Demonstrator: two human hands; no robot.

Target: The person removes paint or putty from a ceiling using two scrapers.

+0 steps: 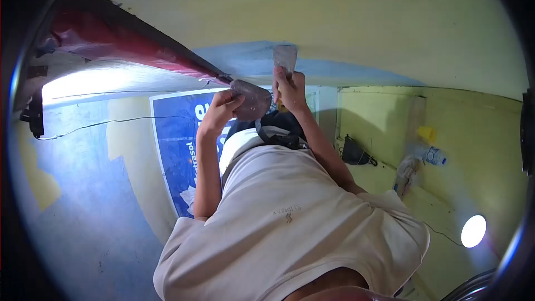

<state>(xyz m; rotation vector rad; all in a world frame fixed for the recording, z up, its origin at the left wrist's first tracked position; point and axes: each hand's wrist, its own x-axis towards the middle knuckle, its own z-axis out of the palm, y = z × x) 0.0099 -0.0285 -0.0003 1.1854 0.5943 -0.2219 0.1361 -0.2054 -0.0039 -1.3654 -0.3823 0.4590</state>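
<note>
My left hand (224, 110) grips the edge of a broad, flat, grey-brown scraper plate (252, 100), smeared and rounded at its corners, thumb lying over its face. Beside it, my right hand (291, 89) is closed around a putty knife (286, 56), its handle hidden in the fingers. The knife's blade points up and overlaps the blue patch (334, 69) on the pale yellow surface ahead. Both hands are in front of my waist, with the plate just left of my right wrist.
A dark red ledge (128, 44) slants down from upper left towards the plate. A blue poster (173, 150) stands behind my left arm. At right are a black bag (355, 151), a plastic bottle (434, 156), a yellow cup (427, 133) and a lit lamp (473, 231).
</note>
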